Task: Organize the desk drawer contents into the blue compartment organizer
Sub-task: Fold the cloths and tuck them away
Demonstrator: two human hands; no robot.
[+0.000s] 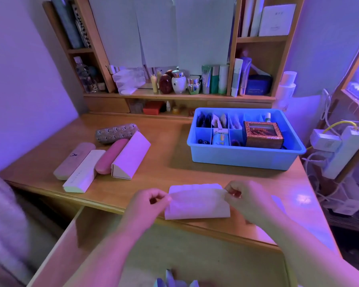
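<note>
Packet [197, 204], pale, flat, crinkled, lying at bench [164, 162] front edge; left hand [151, 200] and right hand [244, 195] pinching its upper corners.

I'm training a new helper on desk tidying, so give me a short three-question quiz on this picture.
1. True or false: both hands pinch the folded paper at its upper corners.
2. Which thing sits in the blue organizer? A) the pink case B) the ornate box with a window lid C) the white triangular box
3. Fill in: the patterned case lies ____ the row of four cases and boxes, toward the shelf.

Key:
1. True: the left hand and right hand each pinch one corner.
2. B: the ornate box stands in the organizer's right part.
3. behind
</note>
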